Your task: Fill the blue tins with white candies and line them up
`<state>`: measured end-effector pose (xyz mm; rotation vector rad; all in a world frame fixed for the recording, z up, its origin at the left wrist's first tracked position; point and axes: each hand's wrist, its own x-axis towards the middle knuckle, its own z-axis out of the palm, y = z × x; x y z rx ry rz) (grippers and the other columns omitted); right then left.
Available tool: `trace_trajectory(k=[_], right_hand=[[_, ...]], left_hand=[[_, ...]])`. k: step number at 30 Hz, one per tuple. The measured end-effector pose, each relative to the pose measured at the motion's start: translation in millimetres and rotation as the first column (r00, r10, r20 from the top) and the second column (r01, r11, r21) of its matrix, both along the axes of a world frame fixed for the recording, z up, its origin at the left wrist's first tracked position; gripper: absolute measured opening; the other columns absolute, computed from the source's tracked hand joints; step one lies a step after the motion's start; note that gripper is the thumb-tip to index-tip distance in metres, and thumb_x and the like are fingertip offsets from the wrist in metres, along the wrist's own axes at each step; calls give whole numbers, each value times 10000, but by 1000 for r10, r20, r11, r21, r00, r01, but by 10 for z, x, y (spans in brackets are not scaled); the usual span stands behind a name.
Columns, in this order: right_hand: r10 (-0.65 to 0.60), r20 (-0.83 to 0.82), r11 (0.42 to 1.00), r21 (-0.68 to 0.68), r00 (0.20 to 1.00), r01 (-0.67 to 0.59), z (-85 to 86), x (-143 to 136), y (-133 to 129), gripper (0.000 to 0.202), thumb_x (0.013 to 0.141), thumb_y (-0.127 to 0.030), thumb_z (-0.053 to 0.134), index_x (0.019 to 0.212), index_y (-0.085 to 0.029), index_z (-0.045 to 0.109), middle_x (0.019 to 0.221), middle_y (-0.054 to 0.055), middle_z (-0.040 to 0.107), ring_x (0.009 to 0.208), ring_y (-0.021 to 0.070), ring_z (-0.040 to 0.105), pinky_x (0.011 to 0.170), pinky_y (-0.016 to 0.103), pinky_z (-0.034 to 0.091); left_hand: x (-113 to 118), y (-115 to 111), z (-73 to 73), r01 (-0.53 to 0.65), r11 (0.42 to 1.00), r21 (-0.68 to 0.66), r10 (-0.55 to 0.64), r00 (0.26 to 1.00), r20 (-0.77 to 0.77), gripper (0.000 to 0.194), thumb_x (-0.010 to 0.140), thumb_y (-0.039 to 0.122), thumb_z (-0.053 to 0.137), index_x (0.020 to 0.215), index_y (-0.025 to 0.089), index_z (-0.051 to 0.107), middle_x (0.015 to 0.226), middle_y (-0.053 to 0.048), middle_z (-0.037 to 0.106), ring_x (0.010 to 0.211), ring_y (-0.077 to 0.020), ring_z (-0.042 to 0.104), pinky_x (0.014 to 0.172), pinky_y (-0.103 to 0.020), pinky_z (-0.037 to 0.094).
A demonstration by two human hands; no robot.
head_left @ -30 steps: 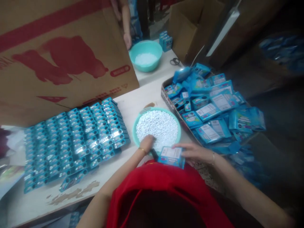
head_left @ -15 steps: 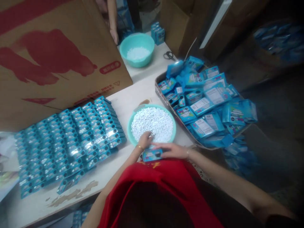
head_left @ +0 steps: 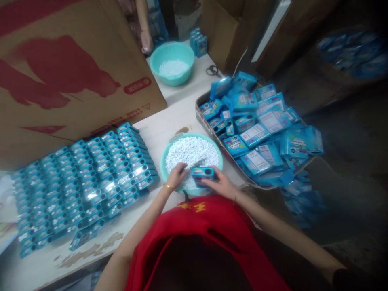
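My right hand [head_left: 222, 185] grips a small blue box [head_left: 202, 173] by its right end, over the near part of a turquoise bowl [head_left: 164, 161]. White pellets [head_left: 194, 150] fill the bowl. My left hand [head_left: 178, 176] is at the bowl's near left rim, close to the box's left end, with its fingers bent together at the pellets. Whether anything is between those fingers is too small to make out. A gold bracelet circles the left wrist.
Rows of blue boxes [head_left: 81, 182] stand left, before a large carton [head_left: 100, 60]. A tray [head_left: 209, 128] heaped with blue packs is at right. Behind are a second bowl [head_left: 174, 79], scissors [head_left: 214, 71] and another person's hand [head_left: 146, 42].
The blue box has risen from the bowl's near edge to over the pellets, its dark round spot now facing up. My left hand has drawn slightly left. The other person's hand has turned.
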<state>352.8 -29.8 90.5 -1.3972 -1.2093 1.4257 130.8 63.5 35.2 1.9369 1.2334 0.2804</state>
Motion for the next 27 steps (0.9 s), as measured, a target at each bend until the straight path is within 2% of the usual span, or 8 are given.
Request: trace_trajectory(k=[3,6,10,14,19,23,25,27], right_hand=[[-98,201,993,92,975,81,-43,220,-25,461,776,-447,672,1146,-204,543,1067,67,658,1006,240,618,929,383,478],[-156,342,976,195,927,92,-105,296,25,477,803,-452,641,1201,-214,532,1167,97,632,1084,262,595,969,422,459],[-145,462,948,317,875,-10,-146,205,161,422,845,-416,599,1210,-211,544,1170,113,629,1098,264,589,961,421,470],[-87,520,920,369,850,-131,-152,79,246,390,865,-348,572,1233,-222,536,1159,99,631,1086,262,585,939,418,484],[-76,586,901,387,807,-196,-194,5,260,387,852,-266,561,1236,-222,540,1151,99,634,1069,276,576,933,447,481],[-96,572,888,419,815,-190,-257,-3,250,378,860,-263,553,1233,-203,537,1157,103,636,1072,269,578,938,433,481],[-106,553,891,421,826,-168,-283,25,235,371,869,-264,544,1233,-196,535,1166,108,634,1085,267,577,948,433,479],[-135,530,904,412,837,-115,-303,78,212,368,874,-295,553,1230,-206,535,1164,104,635,1090,263,584,948,430,483]], left_hand=[[-190,68,348,64,991,114,-66,998,11,276,888,366,495,1040,157,590,897,-67,622,813,-171,581,794,-329,482],[-308,150,762,142,973,183,-141,990,-16,267,906,372,491,1056,170,578,869,-50,616,779,-160,580,768,-304,478],[-292,244,1245,321,928,190,-310,947,-86,247,925,348,470,1080,185,571,937,-61,626,837,-165,595,790,-295,476],[-113,292,1564,487,853,188,-431,860,-274,211,924,316,448,1025,194,587,901,-58,626,807,-176,592,725,-289,470],[216,167,1850,539,817,205,-365,758,-540,134,890,221,463,883,181,590,758,-59,580,655,-177,533,580,-278,415],[351,72,1990,583,772,252,-344,717,-607,205,883,109,400,820,175,583,745,-70,564,670,-192,514,568,-291,396],[275,119,1947,565,779,271,-319,730,-604,196,894,131,402,844,177,585,788,-76,574,717,-199,526,597,-295,413],[105,218,1767,496,828,263,-259,753,-605,167,918,214,421,909,181,584,848,-79,585,779,-206,543,645,-299,434]])
